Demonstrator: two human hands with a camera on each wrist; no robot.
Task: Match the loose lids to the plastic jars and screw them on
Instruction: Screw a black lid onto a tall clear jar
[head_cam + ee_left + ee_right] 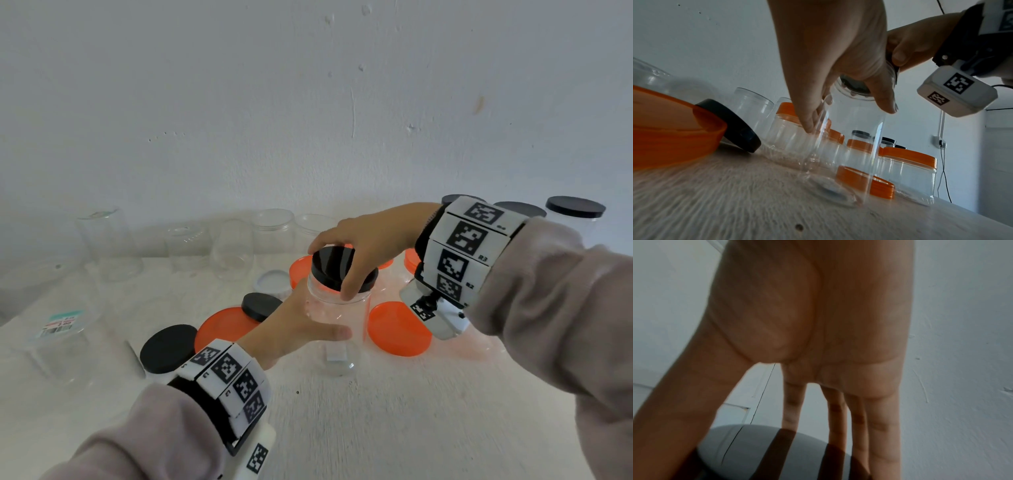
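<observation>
Left hand (294, 329) wraps the clear cylindrical plastic jar (339, 308) at mid-body, thumb across the near face, fingers round the far side. Its grip is clenched on the wall, probably to stop the jar spinning. Jar stands upright on the white worktop (376, 411), about mid-depth and well in from the near edge.

Right hand (363, 246) comes down from above, thumb and fingers (882, 443) spread round the rim of the round black plastic lid (337, 265). That grip is closed on the lid, which sits on the jar mouth. It looks slightly tilted in the head view; whether the threads have caught I cannot tell. A top-down hold suits twisting.

Loose lids lie close about the jar, likely kept within reach for matching:
- flat orange plastic lid (399, 329) just right of the jar
- second orange lid (226, 325) to its left, with a small black lid (260, 306) resting on its far edge
- larger black lid (168, 347) nearer the left

Uncapped clear jars (274, 226) stand along the worktop's far edge by the wall. Black-capped jars (575, 212) are grouped at the far right corner, seemingly the finished ones.

Judgement: capping step is under way, and several jars remain.
</observation>
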